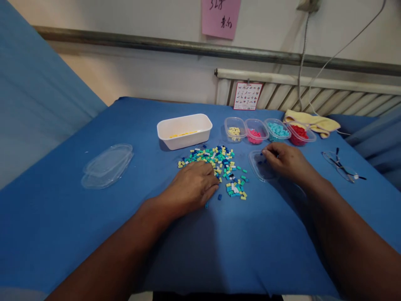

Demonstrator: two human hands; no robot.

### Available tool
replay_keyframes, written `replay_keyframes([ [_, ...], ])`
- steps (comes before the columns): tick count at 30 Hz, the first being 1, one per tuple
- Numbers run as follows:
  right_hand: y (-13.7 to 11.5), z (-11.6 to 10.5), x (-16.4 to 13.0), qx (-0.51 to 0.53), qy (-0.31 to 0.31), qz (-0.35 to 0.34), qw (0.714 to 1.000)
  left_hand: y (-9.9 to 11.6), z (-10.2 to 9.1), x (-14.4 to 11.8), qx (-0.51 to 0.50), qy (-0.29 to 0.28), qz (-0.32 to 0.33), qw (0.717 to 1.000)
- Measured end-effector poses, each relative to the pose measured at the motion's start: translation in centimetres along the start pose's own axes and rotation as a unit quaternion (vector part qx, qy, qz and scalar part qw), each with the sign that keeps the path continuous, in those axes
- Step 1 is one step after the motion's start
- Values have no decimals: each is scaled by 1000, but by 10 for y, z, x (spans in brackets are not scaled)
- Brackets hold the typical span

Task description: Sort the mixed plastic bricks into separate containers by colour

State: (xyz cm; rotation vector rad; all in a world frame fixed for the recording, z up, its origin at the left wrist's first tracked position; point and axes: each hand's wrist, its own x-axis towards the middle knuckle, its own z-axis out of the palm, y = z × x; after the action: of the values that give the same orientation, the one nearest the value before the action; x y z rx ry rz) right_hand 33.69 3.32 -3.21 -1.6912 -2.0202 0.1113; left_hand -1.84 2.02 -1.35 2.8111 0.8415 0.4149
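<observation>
A loose pile of small toy building bricks in yellow, green, white and blue lies on the blue cloth. My left hand rests on the near side of this pile, its fingers curled together; whatever is under the fingertips is hidden. Right of the pile, my right hand pinches a small dark blue brick over a clear plastic container. A few dark blue pieces show inside that container, partly covered by my hand. One dark blue brick lies apart, just right of my left hand.
Behind the pile stands a white tub with yellow pieces inside. Clear boxes hold cream, pink, light blue and red bricks. Clear lids lie left, eyeglasses right, a yellow cloth behind.
</observation>
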Motion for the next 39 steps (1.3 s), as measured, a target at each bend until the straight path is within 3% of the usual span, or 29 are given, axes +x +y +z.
replay_keyframes([
  [4, 6, 6, 0, 20, -16, -1, 1000, -1, 0, 0, -1, -16, 5, 1000],
  [10, 11, 5, 1, 37, 53, 23, 998, 0, -5, -1, -8, -19, 4, 1000],
  [14, 0, 3, -1, 48, 82, 5, 995, -2, -10, -3, 8, -14, -15, 1000],
  [20, -47, 12, -13, 98, 31, -130, 986, -1, -11, -3, 26, -23, -34, 999],
  [23, -74, 23, -22, 122, -28, -238, 963, 1, -9, -2, 28, -28, -25, 999],
  [26, -84, 30, -27, 125, -71, -315, 938, 3, -8, -1, 23, -34, -18, 999],
  [34, -61, 23, -19, 92, -25, -214, 972, 6, -10, -2, -8, -28, -2, 1000],
  [36, -59, 21, -18, 84, -43, -219, 971, 3, -9, -1, -10, 5, -7, 1000],
  [39, -57, 18, -19, 83, -72, -223, 969, -10, -5, -1, -19, 113, -53, 992],
])
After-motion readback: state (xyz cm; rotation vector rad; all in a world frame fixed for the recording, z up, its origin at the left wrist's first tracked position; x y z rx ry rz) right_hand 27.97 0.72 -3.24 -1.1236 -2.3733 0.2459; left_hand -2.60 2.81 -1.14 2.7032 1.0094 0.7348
